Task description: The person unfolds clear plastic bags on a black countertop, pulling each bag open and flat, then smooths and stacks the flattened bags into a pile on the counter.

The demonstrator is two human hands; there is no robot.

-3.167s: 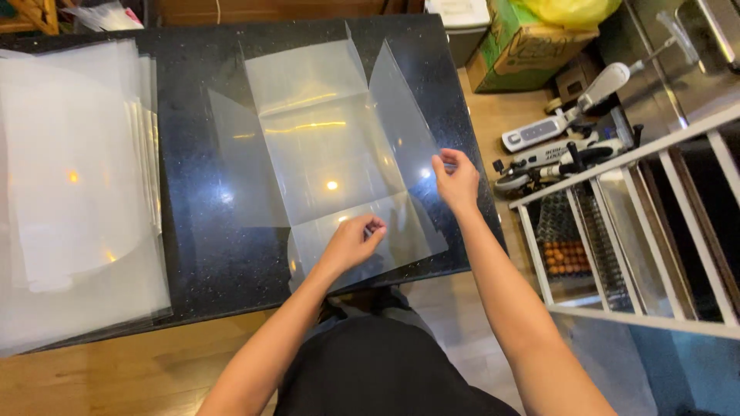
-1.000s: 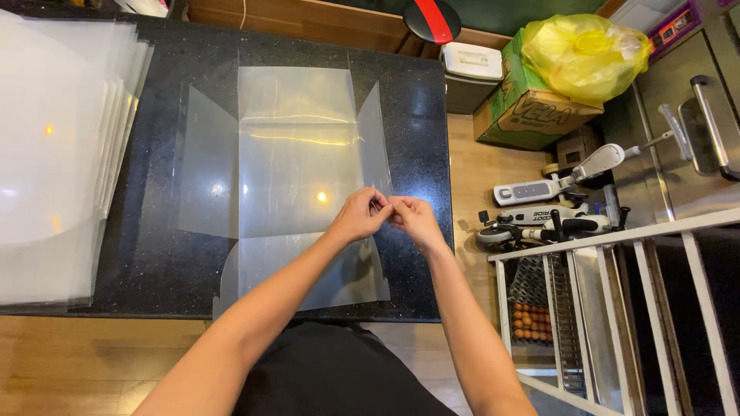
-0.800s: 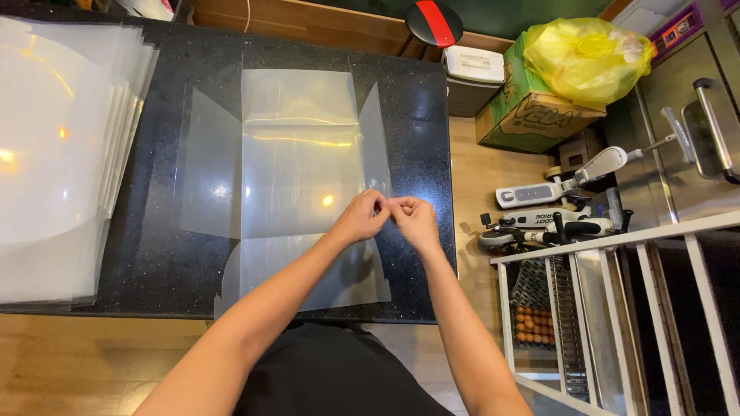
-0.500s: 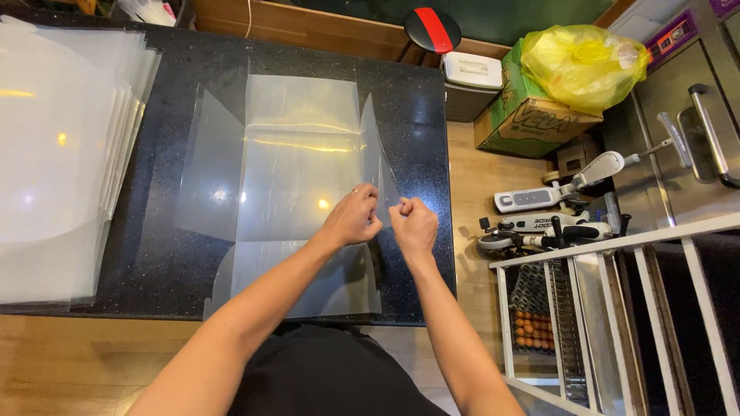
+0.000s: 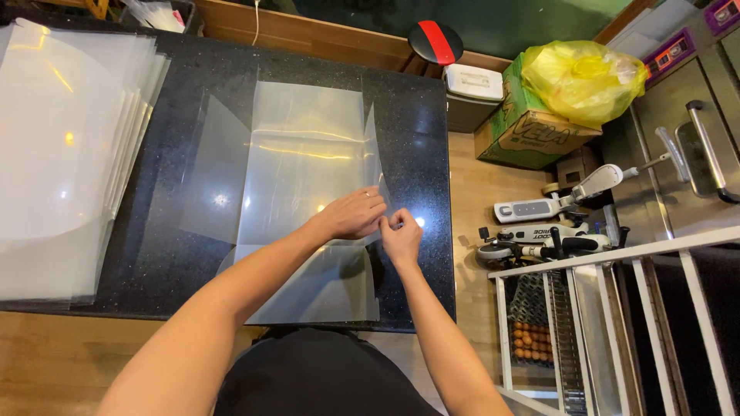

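A clear plastic sheet (image 5: 297, 166) with side flaps lies flat on the black counter (image 5: 416, 131). Its right flap stands folded up along the crease. My left hand (image 5: 351, 216) rests on the sheet beside that crease, fingers pressing at the flap's base. My right hand (image 5: 401, 235) is right next to it, fingertips pinching the lower end of the raised flap. Both hands touch each other near the sheet's right edge.
A thick stack of clear sheets (image 5: 62, 146) fills the counter's left side. To the right, on the wooden floor, stand a cardboard box (image 5: 524, 135) with a yellow bag (image 5: 582, 77), a white bin (image 5: 474, 85), a folded scooter (image 5: 547, 231) and a white rack (image 5: 617, 323).
The right flap has been lifted from flat to upright. My hands came together at its crease and slid slightly toward the near end; the view shifted a little.
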